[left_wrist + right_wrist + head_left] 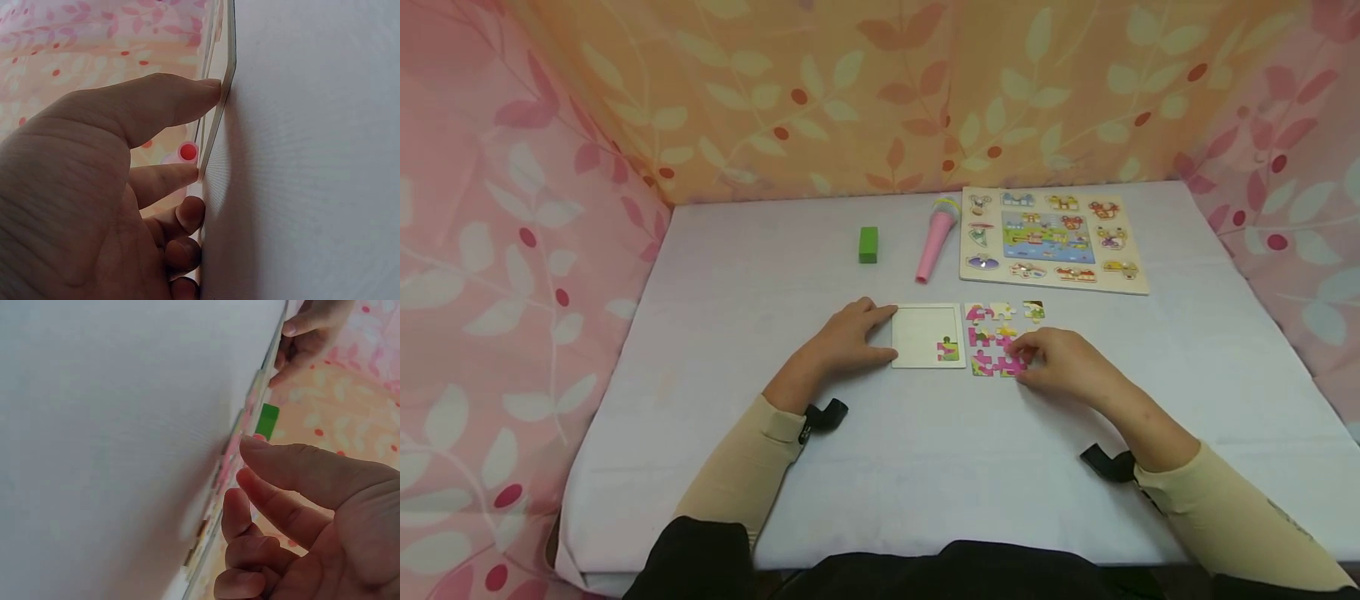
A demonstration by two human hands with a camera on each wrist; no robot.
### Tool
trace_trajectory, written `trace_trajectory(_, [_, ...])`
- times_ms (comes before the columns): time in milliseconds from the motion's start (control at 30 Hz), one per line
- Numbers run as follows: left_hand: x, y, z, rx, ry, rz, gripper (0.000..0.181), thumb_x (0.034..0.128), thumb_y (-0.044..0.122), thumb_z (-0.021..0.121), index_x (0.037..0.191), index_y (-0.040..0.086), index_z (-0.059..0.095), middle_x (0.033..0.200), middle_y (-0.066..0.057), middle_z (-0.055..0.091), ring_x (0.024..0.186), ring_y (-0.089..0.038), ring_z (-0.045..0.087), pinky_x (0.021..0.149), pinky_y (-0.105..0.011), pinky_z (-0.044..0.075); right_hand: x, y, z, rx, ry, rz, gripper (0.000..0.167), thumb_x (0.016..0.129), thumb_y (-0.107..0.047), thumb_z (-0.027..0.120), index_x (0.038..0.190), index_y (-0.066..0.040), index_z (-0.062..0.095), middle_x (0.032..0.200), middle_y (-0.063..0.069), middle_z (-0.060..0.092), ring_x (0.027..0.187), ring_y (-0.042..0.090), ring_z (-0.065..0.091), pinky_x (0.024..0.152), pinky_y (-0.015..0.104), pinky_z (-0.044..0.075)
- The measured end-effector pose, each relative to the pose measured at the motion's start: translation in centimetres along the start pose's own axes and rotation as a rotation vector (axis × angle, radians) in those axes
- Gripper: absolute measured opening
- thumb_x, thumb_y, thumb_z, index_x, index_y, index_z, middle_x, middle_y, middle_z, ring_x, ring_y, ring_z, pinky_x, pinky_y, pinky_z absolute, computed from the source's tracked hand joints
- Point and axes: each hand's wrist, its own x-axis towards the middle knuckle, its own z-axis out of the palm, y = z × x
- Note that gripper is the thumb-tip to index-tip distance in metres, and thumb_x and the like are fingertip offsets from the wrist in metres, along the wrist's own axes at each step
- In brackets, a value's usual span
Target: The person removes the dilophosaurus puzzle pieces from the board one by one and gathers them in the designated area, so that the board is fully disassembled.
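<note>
My left hand [850,333] touches the left edge of a shallow white puzzle tray [917,337], thumb and index finger spread along it. The left wrist view shows the thumb [187,103] against the tray's rim. One pink and green puzzle piece lies in the tray's lower right corner. To the tray's right lie several loose puzzle pieces [981,364], pink, yellow and green. My right hand [1063,362] is over their right side, thumb and index fingertips apart at the pink pieces. The right wrist view shows no piece clearly lifted between them; the hand hides part of the group.
Behind the tray stand a green block [868,245] and a pink toy microphone [937,237], which lies on the white cloth. A larger wooden knob puzzle board [1052,279] lies at the back right. Floral curtains [850,100] close off the back and sides.
</note>
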Motion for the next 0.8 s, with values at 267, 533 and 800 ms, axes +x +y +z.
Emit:
trace_trajectory(267, [0.1, 0.0, 0.0, 0.004, -0.004, 0.003, 0.079, 0.0898, 0.044, 0.074, 0.157, 0.016, 0.044, 0.118, -0.005, 0.052, 0.104, -0.020, 0.048, 0.087, -0.035, 0.043, 0.0, -1.3, -0.9, 0.010, 0.059, -0.048, 0.029, 0.085, -0.010, 0.076, 0.114, -0.003, 0.074, 0.098, 0.006, 0.067, 0.087, 0.028, 0.056, 0.077, 0.042, 0.044])
trace_trajectory(533, [-0.1, 0.1, -0.3, -0.004, -0.002, -0.009, 0.079, 0.0897, 0.044, 0.074, 0.158, 0.016, 0.044, 0.118, -0.005, 0.052, 0.103, -0.020, 0.048, 0.084, -0.035, 0.042, 1.6, -3.8, -0.9, 0.031, 0.073, -0.125, 0.026, 0.087, -0.012, 0.077, 0.112, -0.004, 0.074, 0.094, 0.005, 0.066, 0.085, 0.027, 0.056, 0.073, 0.039, 0.044])
trace_trajectory(800, [-0.1, 0.1, -0.2, -0.016, 0.000, 0.004, 0.079, 0.0895, 0.043, 0.074, 0.157, 0.016, 0.045, 0.116, -0.005, 0.051, 0.103, -0.020, 0.048, 0.086, -0.035, 0.042, 4.1, -5.6, 0.3, 0.047, 0.057, -0.193, 0.028, 0.085, -0.011, 0.081, 0.111, -0.001, 0.075, 0.085, 0.002, 0.064, 0.078, 0.019, 0.054, 0.073, 0.038, 0.044])
